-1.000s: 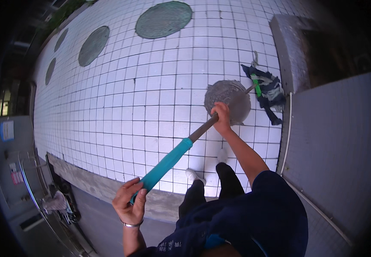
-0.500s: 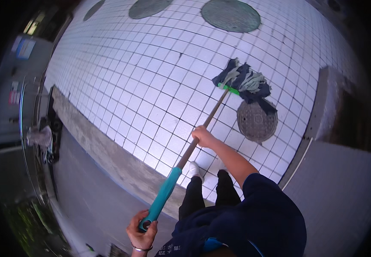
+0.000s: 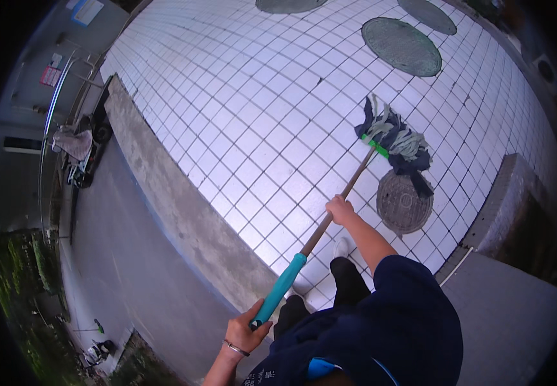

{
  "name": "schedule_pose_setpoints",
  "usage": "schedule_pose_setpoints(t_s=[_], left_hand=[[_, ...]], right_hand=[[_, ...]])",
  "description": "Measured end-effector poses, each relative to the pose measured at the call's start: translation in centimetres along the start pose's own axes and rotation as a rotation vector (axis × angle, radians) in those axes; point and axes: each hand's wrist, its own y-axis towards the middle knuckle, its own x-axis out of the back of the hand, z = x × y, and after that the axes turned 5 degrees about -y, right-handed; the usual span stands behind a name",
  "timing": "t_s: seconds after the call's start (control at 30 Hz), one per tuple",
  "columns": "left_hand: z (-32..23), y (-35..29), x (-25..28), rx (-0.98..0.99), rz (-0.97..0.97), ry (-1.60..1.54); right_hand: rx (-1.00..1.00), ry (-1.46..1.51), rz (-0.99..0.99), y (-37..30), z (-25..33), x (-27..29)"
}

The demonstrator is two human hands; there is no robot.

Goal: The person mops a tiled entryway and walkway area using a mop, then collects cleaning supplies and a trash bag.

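My right hand (image 3: 339,210) is wrapped around the brown shaft (image 3: 319,233) of a mop, about midway along it. Lower down and nearer my body, my left hand (image 3: 247,328) grips the end of the mop's teal sleeve (image 3: 280,289). The shaft slants away to the right, down to a green clamp (image 3: 375,146). From that clamp the mop head (image 3: 395,136), made of dark blue and grey-green cloth strips, spreads over white floor tiles. One dark strip hangs over the edge of a small round manhole cover (image 3: 405,204).
Larger green manhole covers (image 3: 402,46) lie farther off on the tiles. A concrete curb (image 3: 175,219) runs along the left, with grey pavement (image 3: 130,257) beyond it. A parked scooter (image 3: 80,154) stands by a metal railing at far left. At right is a low ledge (image 3: 494,206).
The view has turned, so the mop and covers appear farther right and lower. My left shoe is now behind the right one. Both hands stay on the mop.
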Motion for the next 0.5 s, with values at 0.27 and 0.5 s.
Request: schedule_pose_setpoints(t_s=[0.27, 0.5], left_hand=[[11.5, -11.7, 5.4, 0.162, -0.057, -0.091], [15.3, -34.2, 15.9, 0.446, -0.474, 0.126]], right_hand=[[0.164, -0.207, 0.077, -5.4, 13.7, -8.4], [0.68, 0.177, 0.296, -13.9, 42.6, -17.9]])
